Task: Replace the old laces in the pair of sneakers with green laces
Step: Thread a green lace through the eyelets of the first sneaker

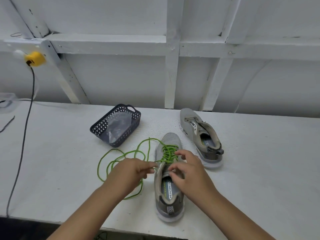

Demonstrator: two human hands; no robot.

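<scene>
A grey sneaker (170, 201) lies near the table's front edge, toe pointing away, with a green lace (168, 154) threaded through its eyelets. My left hand (133, 170) pinches one end of that lace just left of the shoe's upper eyelets. Long loops of the green lace (121, 158) trail across the table to the left. My right hand (187, 168) rests over the tongue and right eyelets with curled fingers; what it holds is hidden. A second grey sneaker (199, 134) without a lace lies behind and to the right.
A dark perforated basket (103, 126) holding a clear plastic bag stands behind the lace loops. A grey cable (24, 135) runs down from a yellow plug (35, 58) on the white wall. A dark lace piece (7, 123) lies at the far left.
</scene>
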